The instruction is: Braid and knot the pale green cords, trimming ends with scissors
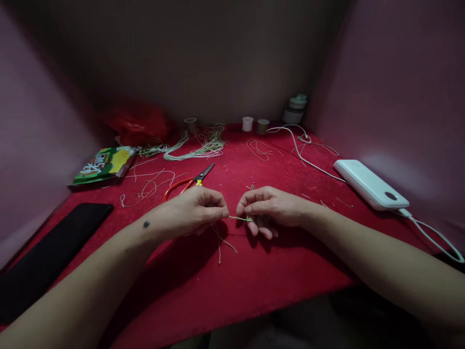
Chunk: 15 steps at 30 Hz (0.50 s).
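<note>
Over the middle of the red cloth, my left hand (203,211) pinches a thin pale green cord (239,218) between thumb and forefinger. The short taut stretch of cord runs across to my right hand (263,208), whose thumb and forefinger are also closed on it. Its other fingers curl loosely beneath. Loose cord ends (219,245) hang below my left hand. A small end sticks up above the right fingers. Just behind my left hand lie scissors (203,174) with orange-red handles, their blades pointing away to the right.
Behind lie a bundle of pale cords (196,154), thread spools (247,124), a red plastic bag (140,123) and a bottle (295,110). A green packet (103,166) and black flat case (58,247) are left; a white power bank (370,184) with cable is right.
</note>
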### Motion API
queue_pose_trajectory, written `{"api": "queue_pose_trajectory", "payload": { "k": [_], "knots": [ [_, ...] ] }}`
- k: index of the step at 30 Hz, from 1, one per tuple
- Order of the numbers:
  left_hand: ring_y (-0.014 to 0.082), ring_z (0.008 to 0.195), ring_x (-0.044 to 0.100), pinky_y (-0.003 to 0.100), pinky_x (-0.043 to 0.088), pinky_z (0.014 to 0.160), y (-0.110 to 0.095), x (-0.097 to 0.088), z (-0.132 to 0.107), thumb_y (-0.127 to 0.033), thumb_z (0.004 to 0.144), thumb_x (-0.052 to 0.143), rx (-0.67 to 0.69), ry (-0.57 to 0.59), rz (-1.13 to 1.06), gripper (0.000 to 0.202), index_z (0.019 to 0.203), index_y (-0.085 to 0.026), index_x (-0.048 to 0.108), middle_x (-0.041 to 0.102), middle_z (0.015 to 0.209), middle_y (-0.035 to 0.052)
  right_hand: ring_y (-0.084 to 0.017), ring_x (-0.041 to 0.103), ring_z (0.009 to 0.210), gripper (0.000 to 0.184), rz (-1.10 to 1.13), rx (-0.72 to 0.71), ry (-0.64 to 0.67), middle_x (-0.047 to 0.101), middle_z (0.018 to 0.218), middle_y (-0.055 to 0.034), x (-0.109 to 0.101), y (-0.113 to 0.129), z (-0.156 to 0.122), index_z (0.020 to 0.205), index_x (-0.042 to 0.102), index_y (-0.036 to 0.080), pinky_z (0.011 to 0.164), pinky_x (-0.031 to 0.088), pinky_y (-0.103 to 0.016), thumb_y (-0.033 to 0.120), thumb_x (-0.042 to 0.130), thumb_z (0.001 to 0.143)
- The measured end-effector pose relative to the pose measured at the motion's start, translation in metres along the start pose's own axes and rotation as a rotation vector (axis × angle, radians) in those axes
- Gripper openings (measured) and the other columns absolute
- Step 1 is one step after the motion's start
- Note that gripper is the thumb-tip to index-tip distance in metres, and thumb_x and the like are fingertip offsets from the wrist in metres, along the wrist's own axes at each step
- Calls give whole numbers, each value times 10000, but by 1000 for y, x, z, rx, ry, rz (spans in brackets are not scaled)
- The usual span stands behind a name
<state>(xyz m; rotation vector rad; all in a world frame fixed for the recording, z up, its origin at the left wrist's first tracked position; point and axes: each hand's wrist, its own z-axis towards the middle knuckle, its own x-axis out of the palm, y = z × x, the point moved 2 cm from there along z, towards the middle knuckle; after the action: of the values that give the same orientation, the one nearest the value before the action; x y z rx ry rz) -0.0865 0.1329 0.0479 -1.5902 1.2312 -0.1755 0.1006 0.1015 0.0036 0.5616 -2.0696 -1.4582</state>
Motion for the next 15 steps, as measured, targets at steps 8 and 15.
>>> {"api": "queue_pose_trajectory", "payload": {
  "k": [8,15],
  "knots": [
    [71,397,337,190,230,382,-2,-4,-1,-374,769,598,-30,-26,5,212,672,-186,582,419,465,-62,-59,512,351,127,-57,-37,-31,625,570,21,-1,-2,-4,918,557,133,329,355,-145,242,551,853],
    [60,404,310,197,218,403,3,-7,-2,-378,785,612,9,90,-120,224,687,-176,598,385,464,-64,-52,521,363,91,-78,-30,-33,628,584,19,-2,-2,-4,874,589,123,342,365,-137,197,571,825]
  ]
}}
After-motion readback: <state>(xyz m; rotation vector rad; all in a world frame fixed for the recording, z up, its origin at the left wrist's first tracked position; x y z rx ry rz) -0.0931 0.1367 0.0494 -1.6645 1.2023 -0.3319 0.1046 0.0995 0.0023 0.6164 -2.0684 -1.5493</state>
